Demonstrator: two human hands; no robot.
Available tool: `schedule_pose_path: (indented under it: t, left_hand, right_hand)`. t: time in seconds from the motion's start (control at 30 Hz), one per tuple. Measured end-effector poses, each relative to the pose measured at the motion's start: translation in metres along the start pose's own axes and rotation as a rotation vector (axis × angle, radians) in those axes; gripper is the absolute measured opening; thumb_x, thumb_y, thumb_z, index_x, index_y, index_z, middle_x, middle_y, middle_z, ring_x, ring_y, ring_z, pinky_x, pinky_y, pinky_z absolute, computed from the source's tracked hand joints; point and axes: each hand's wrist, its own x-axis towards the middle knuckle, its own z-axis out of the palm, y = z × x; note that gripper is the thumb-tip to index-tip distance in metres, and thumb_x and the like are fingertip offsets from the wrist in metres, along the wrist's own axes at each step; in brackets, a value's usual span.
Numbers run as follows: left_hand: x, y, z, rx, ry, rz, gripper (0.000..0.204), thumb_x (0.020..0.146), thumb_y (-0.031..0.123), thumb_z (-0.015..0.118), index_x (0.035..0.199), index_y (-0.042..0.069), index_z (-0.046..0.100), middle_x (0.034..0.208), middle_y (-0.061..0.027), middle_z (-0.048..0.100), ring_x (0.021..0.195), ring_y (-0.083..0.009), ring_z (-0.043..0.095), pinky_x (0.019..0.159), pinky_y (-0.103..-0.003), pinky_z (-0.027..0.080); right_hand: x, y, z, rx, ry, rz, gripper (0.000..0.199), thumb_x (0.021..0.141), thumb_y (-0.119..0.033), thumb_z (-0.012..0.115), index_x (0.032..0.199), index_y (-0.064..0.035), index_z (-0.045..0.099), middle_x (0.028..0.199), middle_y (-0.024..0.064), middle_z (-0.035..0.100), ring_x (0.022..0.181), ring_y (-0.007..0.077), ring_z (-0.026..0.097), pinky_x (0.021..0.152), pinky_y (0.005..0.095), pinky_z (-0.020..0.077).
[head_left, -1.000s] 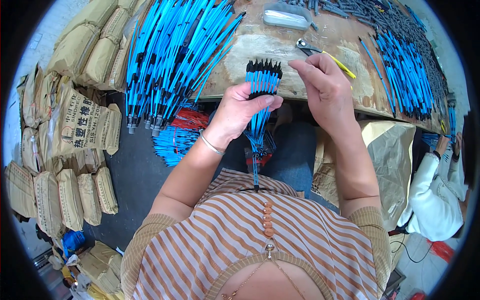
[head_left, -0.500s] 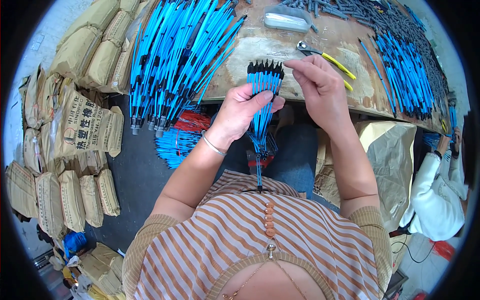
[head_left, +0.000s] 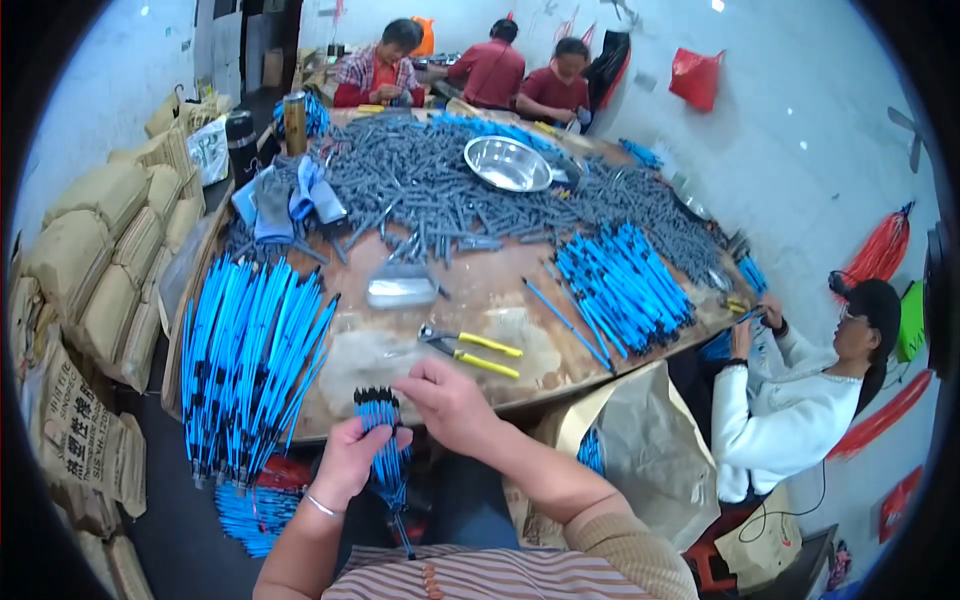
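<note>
Head cam: I've got the left hand (head_left: 350,462) wrapped round a bundle of blue rods (head_left: 383,450), upright at the table edge (head_left: 440,415). Right hand (head_left: 452,402) pinches the black tips. Yellow-handled pliers (head_left: 470,350) sit just beyond it, a big blue rod pile (head_left: 245,360) left of both.

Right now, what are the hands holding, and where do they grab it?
A bundle of blue rods. The left hand wraps around its middle, just below the black tips. The right hand pinches at the top end.
</note>
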Motion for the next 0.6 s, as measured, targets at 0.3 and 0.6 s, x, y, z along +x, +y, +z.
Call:
schedule_pose_path:
  t: [0.3,0.6]
  left_hand:
    - [0.010,0.007,-0.003,0.175,-0.011,0.014,0.019,0.085,-0.002,0.052,0.103,-0.002,0.057,0.092,-0.0085,0.063,0.087,-0.0202,0.063,0.080,-0.033,0.051]
    - [0.007,-0.007,-0.013,0.015,-0.064,-0.012,0.020,0.087,0.003,0.056,0.106,-0.001,0.059,0.094,-0.0103,0.066,0.087,-0.0169,0.063,0.078,-0.029,0.051]
  right_hand:
    - [0.004,0.012,0.003,0.036,-0.057,0.057,0.024,0.078,0.007,0.052,0.094,-0.0038,0.065,0.082,0.0119,0.059,0.077,0.0253,0.056,0.068,0.0309,0.0459]
    - [0.003,0.010,0.003,0.000,-0.073,0.061,0.020,0.077,0.005,0.059,0.095,-0.0031,0.065,0.078,0.0088,0.055,0.073,0.0208,0.056,0.063,0.0281,0.0432]
